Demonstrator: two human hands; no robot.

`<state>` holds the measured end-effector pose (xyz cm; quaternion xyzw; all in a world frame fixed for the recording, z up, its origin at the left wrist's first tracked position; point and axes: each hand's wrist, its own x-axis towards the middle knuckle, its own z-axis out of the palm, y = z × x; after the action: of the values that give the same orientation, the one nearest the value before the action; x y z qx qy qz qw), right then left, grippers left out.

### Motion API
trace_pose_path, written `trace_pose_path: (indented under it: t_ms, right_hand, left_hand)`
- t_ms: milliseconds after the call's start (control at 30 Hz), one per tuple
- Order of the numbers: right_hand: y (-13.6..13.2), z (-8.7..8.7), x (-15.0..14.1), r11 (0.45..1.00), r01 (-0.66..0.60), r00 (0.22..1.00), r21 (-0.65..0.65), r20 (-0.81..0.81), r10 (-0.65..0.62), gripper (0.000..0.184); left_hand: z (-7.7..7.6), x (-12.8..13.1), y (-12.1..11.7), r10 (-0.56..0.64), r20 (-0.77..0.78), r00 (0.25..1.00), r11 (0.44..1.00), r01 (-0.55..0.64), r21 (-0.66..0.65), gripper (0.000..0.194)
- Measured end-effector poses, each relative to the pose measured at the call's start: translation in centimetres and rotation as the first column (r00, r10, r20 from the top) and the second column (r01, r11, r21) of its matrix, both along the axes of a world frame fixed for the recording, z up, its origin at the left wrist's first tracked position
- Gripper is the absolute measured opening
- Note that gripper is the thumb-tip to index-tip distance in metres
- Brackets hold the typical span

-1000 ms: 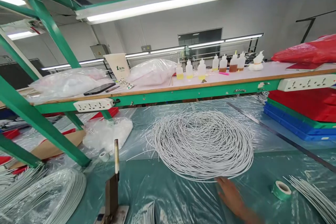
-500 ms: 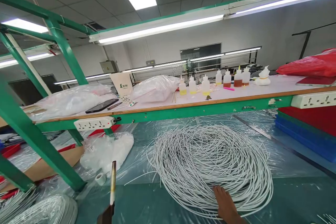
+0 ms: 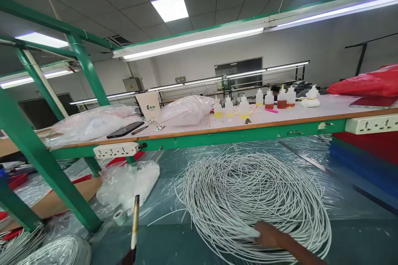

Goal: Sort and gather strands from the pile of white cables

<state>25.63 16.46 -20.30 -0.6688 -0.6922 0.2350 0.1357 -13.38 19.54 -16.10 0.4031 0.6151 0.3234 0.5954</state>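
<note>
A large loose coil of thin light-grey cable [image 3: 224,198] lies on the plastic-covered green surface. My right hand [image 3: 270,235], blurred by motion, is at the coil's lower right side; its fingers are closed on a bunch of cable strands. At the bottom edge, only a dark part of my left hand [image 3: 128,257] shows. A slim upright stick [image 3: 135,221] with a dark tip, a brownish-gold middle and a white lower part rises from that hand. The left fingers themselves are mostly out of the frame.
A raised shelf [image 3: 192,137] on a green frame crosses behind the coil, bearing squeeze bottles [image 3: 244,108], plastic bags [image 3: 186,109] and a phone [image 3: 125,129]. A tape roll [image 3: 120,217], wrapped cable coils [image 3: 59,250] and a green post [image 3: 52,178] are left; blue trays [image 3: 360,161] stand right.
My right hand has turned and moved slightly right, drawing a bunch of strands with it, and more forearm shows. The left hand's stick has shifted only slightly. The view has tipped up slightly.
</note>
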Motion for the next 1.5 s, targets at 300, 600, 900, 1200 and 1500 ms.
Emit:
trace_pose_path:
  t_ms: [300, 600, 900, 1200, 1500]
  right_hand:
    - [-0.8, 7.7, 1.1, 0.972, 0.050, 0.981, 0.229, -0.192, -0.005, 0.043]
    - [-6.8, 1.5, -1.7, 0.988, 0.011, 0.994, 0.156, -0.113, 0.007, 0.027]
    - [-6.5, 10.3, 2.0, 0.931, -0.154, 0.983, 0.331, 0.151, 0.109, 0.017]
    - [-8.3, 8.2, 2.4, 0.958, 0.072, 0.997, 0.279, 0.008, -0.077, 0.017]
    - [-9.9, 6.1, 6.7, 0.972, -0.004, 0.981, 0.236, 0.190, -0.042, 0.032]
  left_hand:
    - [-4.4, 12.6, -0.1, 0.018, 0.148, 0.989, 0.972, 0.018, -0.233, 0.054]
    - [0.4, 18.3, -2.0, 0.185, 0.653, 0.734, 0.968, -0.022, -0.250, 0.086]
    - [9.9, 24.3, 2.0, 0.141, 0.617, 0.774, 0.961, 0.043, -0.274, 0.049]
    - [22.6, 24.0, 3.8, -0.057, 0.728, 0.683, 0.990, -0.056, 0.129, 0.013]
    - [12.3, 9.4, 1.0, 0.179, 0.739, 0.650, 0.935, -0.347, 0.078, 0.024]
